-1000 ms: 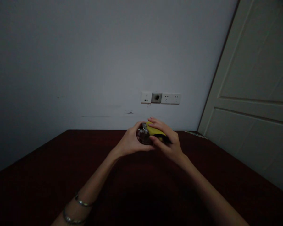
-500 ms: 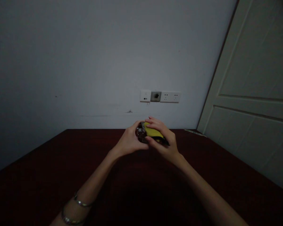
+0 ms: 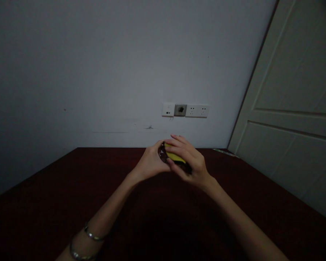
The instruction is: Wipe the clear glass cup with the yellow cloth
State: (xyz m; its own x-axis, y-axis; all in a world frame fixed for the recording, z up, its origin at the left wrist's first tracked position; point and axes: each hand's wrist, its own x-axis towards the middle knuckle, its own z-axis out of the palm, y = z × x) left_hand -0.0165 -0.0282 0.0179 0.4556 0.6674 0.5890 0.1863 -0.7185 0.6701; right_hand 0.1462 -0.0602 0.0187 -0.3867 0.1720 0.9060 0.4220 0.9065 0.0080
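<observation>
A shiny, see-through object (image 3: 162,153), like a small glass or jar, is held between both hands above the far part of the table. My left hand (image 3: 150,163) is curled around its left end, thumb and fingers closed on it. My right hand (image 3: 191,157) grips a yellow cloth-like piece with a black edge (image 3: 176,156) and presses it over the right side of the glassy object. Fingers cover much of both things, so their full shapes are hidden.
The dark red table (image 3: 70,188) runs up to a pale wall (image 3: 111,72). Wall sockets (image 3: 197,111) sit behind the hands. A white panelled door (image 3: 293,108) stands at right, and a thin flat strip (image 3: 225,153) lies near the table's far right corner.
My right hand and its fingers have shifted over the yellow piece, now covering more of it. The left hand keeps its hold almost unmoved. The view has tilted very slightly.
</observation>
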